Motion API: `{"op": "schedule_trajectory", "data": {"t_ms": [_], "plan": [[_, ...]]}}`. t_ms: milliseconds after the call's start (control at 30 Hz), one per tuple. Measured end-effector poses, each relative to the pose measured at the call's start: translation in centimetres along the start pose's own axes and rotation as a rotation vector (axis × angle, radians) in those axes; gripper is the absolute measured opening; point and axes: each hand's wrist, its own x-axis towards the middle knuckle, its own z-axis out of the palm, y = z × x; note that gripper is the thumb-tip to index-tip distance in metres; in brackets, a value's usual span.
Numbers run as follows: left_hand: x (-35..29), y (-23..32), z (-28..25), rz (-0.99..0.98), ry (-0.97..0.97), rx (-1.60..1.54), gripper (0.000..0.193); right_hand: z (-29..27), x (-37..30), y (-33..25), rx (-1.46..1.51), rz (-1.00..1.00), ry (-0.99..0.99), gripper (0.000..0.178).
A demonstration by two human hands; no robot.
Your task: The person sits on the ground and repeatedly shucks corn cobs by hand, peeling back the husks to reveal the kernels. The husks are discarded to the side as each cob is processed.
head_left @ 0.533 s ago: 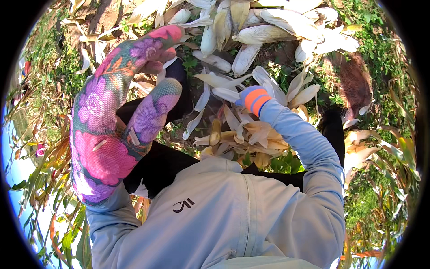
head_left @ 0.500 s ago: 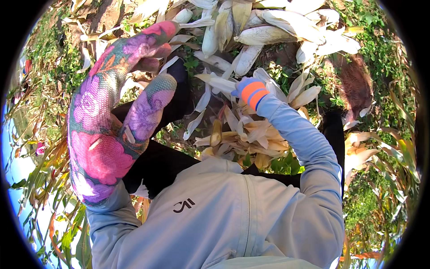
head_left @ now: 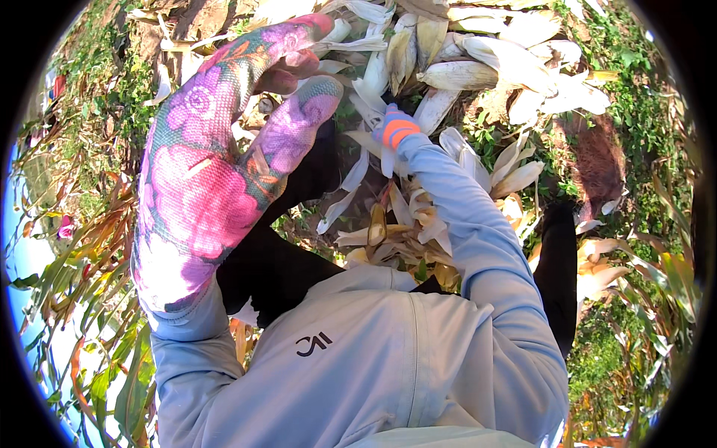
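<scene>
My left hand (head_left: 261, 97) wears a pink, purple and green floral glove that covers the forearm too. Its thumb stands away from the fingers, and nothing shows between them. The fingertips are close to pale corn husks at the top of the view. My right hand (head_left: 393, 125), in a blue-violet glove with orange bands, is farther right. Its fingers are bent in against the lower end of a pale, husk-covered corn ear (head_left: 367, 106); the ear partly hides the grip. Loose dry husk (head_left: 346, 190) hangs just below that hand.
Several corn ears in husk (head_left: 459, 75) lie heaped at the far side. Stripped husks (head_left: 429, 224) are piled between my dark-clad legs (head_left: 276, 261). A reddish-brown patch (head_left: 597, 160) is at the right among green weeds (head_left: 631, 67). Dry corn stalks (head_left: 82, 313) stand at the left.
My left hand has moved right and a little upward, still spread. My right hand has left one pale husk and moved up and left to the ear beside it. The view has shifted slightly.
</scene>
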Motion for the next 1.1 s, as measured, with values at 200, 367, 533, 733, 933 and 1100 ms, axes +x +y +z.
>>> {"op": "schedule_trajectory", "data": {"t_ms": [200,367,533,733,933,1100], "plan": [[-0.5,-1.8,1.1,0.089,0.008,0.085,0.035,-5.7,-8.7,0.8,0.473,-0.109,-0.127,0.059],[-0.4,-2.8,4.4,0.039,-0.003,0.062,0.038,-12.8,-18.8,-0.2,0.541,-0.187,0.187,0.050],[-1.3,-2.6,10.3,-0.090,-0.116,-0.198,0.051,-13.6,-24.8,0.3,0.438,-0.391,0.630,0.045],[-3.5,-1.1,15.2,-0.370,0.051,-0.960,0.065,-12.1,-28.9,-0.7,0.307,-0.314,0.808,0.044],[-2.9,-0.4,14.3,-0.260,-0.042,-0.860,0.049,-12.9,-31.0,-1.9,0.256,-0.340,0.827,0.045],[-2.0,0.7,12.0,-0.286,0.059,-0.698,0.032,-14.4,-30.4,1.0,0.688,-0.143,0.502,0.028]]}}
